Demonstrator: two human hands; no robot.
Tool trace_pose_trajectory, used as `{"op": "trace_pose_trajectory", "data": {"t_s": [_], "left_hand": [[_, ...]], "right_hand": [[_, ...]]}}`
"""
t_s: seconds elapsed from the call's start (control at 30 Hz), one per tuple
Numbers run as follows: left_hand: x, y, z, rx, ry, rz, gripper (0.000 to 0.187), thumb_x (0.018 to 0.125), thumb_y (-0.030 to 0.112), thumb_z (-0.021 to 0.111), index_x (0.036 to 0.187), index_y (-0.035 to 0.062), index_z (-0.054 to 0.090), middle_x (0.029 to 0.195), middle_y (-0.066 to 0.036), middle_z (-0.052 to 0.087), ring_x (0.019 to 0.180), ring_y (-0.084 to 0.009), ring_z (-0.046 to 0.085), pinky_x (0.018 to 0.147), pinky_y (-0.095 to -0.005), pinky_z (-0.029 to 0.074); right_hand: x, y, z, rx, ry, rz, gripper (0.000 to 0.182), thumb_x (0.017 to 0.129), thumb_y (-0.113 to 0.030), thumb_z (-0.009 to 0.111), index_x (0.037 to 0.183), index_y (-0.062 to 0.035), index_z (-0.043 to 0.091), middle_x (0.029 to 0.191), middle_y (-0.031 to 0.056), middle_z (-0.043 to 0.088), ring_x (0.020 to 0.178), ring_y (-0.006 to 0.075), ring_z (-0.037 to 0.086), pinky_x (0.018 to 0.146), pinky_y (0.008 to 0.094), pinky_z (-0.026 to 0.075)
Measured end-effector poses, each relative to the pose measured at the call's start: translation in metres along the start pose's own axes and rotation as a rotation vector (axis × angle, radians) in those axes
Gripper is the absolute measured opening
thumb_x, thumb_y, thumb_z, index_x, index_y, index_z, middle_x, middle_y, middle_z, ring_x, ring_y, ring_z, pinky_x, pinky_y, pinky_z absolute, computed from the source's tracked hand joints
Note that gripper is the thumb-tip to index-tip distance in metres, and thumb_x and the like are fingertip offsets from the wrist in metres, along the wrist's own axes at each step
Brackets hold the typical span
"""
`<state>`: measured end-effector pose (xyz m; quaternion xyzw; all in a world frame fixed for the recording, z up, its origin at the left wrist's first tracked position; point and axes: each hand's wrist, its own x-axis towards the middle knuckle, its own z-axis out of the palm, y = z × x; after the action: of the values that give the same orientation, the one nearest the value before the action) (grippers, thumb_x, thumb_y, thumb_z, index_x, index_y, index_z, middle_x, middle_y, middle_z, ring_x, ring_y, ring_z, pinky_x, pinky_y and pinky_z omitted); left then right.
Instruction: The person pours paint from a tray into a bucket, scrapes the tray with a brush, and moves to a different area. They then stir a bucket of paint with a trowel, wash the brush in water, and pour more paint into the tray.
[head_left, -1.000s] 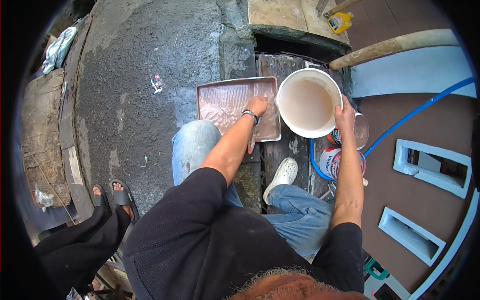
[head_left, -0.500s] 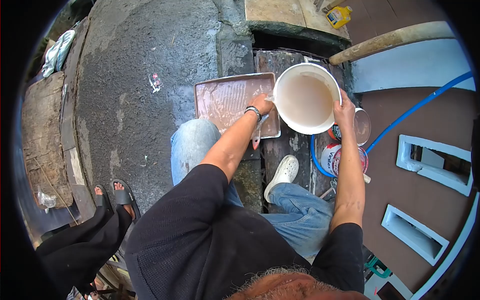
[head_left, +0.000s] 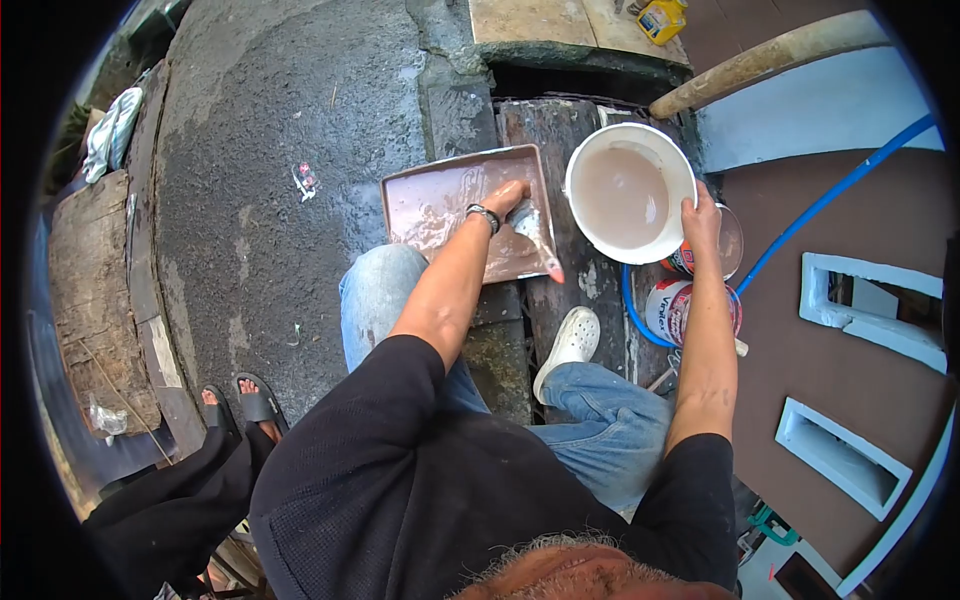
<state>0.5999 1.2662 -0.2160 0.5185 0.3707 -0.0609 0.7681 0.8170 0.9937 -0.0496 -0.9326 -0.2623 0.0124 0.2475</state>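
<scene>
My right hand (head_left: 702, 218) grips the right rim of a white bucket (head_left: 578, 205), which holds murky pinkish-brown liquid. Left of the bucket lies a brown paint tray (head_left: 440, 200), wet with pale brown paint. Over its right half is my left hand (head_left: 508, 197), fingers curled downward; anything they hold is hidden. Beside that hand a paintbrush (head_left: 543, 250) with a reddish handle end rests across the tray's lower right corner. A Vinilex paint can (head_left: 667, 310) and an orange-and-black labelled can (head_left: 680, 260) stand beneath my right forearm.
A blue hose (head_left: 840, 205) curves past the cans to the right. A yellow bottle (head_left: 661, 20) stands at the top. Lower left, another person's sandalled feet (head_left: 258, 400) are on the rough pavement. A brown wall with white-framed openings (head_left: 845, 455) is on the right.
My left hand has moved from the bucket's left rim down to the tray. The bucket has shifted slightly right, still in my right hand. The brush's handle has swung to the right.
</scene>
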Motion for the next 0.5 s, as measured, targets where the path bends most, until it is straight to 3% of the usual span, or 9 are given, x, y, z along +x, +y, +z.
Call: {"op": "trace_pose_trajectory", "data": {"t_s": [0.07, 0.1, 0.2, 0.23, 0.33, 0.37, 0.5], "left_hand": [[0.004, 0.0, -0.009, 0.078, -0.051, -0.031, 0.039, 0.09, 0.021, 0.065, 0.119, -0.0038, 0.059, 0.107, -0.012, 0.067, 0.093, -0.0212, 0.066, 0.079, -0.0387, 0.052], [0.01, -0.008, -0.013, -0.043, -0.068, 0.027, 0.034, 0.09, 0.016, 0.068, 0.117, -0.0052, 0.06, 0.104, -0.01, 0.068, 0.089, -0.0179, 0.065, 0.077, -0.0324, 0.051], [-0.008, 0.007, -0.017, 0.088, -0.004, 0.202, 0.035, 0.093, 0.021, 0.068, 0.114, -0.0065, 0.062, 0.099, -0.009, 0.069, 0.088, -0.0173, 0.064, 0.077, -0.03, 0.051], [-0.008, 0.009, -0.018, 0.266, 0.062, 0.413, 0.031, 0.094, 0.026, 0.066, 0.102, -0.0046, 0.064, 0.089, -0.012, 0.069, 0.084, -0.0207, 0.065, 0.074, -0.0335, 0.051], [-0.041, 0.047, -0.015, 0.751, 0.25, 0.505, 0.037, 0.094, 0.033, 0.062, 0.09, -0.0031, 0.059, 0.082, -0.02, 0.066, 0.078, -0.0299, 0.064, 0.071, -0.0409, 0.049], [-0.051, 0.055, -0.014, 0.783, 0.227, 0.537, 0.042, 0.094, 0.038, 0.059, 0.083, -0.002, 0.053, 0.081, -0.027, 0.061, 0.078, -0.0387, 0.062, 0.07, -0.0476, 0.045], [-0.084, 0.067, -0.003, 0.914, 0.267, 0.469, 0.038, 0.096, 0.035, 0.055, 0.088, -0.0025, 0.056, 0.084, -0.028, 0.063, 0.081, -0.0413, 0.063, 0.072, -0.0487, 0.045]], "right_hand": [[0.004, 0.02, -0.001, -0.084, 0.014, 0.009, 0.045, 0.085, -0.015, 0.053, 0.129, -0.0117, 0.06, 0.106, 0.0248, 0.068, 0.099, 0.0422, 0.066, 0.089, 0.0481, 0.051], [0.008, 0.039, 0.0, -0.148, -0.031, 0.052, 0.052, 0.085, -0.019, 0.054, 0.137, -0.0118, 0.054, 0.115, 0.0254, 0.066, 0.107, 0.0406, 0.064, 0.095, 0.0484, 0.048], [0.015, 0.074, 0.002, -0.223, -0.017, 0.058, 0.057, 0.085, -0.019, 0.055, 0.141, -0.0079, 0.05, 0.124, 0.0284, 0.061, 0.115, 0.0422, 0.06, 0.1, 0.0483, 0.045], [0.016, 0.075, 0.0, -0.215, -0.062, 0.105, 0.061, 0.085, -0.018, 0.055, 0.143, -0.004, 0.046, 0.126, 0.0328, 0.057, 0.119, 0.0445, 0.056, 0.103, 0.049, 0.043], [0.022, 0.067, 0.0, -0.291, -0.067, 0.181, 0.067, 0.085, -0.027, 0.058, 0.146, -0.0053, 0.043, 0.128, 0.0321, 0.056, 0.121, 0.0439, 0.054, 0.105, 0.049, 0.042], [0.023, 0.063, -0.003, -0.287, -0.089, 0.21, 0.069, 0.085, -0.031, 0.059, 0.147, -0.0054, 0.041, 0.128, 0.0317, 0.056, 0.122, 0.0438, 0.054, 0.105, 0.0489, 0.041], [0.028, 0.043, -0.014, -0.285, -0.186, 0.27, 0.077, 0.086, -0.043, 0.061, 0.149, -0.0059, 0.039, 0.132, 0.0305, 0.054, 0.126, 0.0429, 0.051, 0.106, 0.048, 0.04]]}}
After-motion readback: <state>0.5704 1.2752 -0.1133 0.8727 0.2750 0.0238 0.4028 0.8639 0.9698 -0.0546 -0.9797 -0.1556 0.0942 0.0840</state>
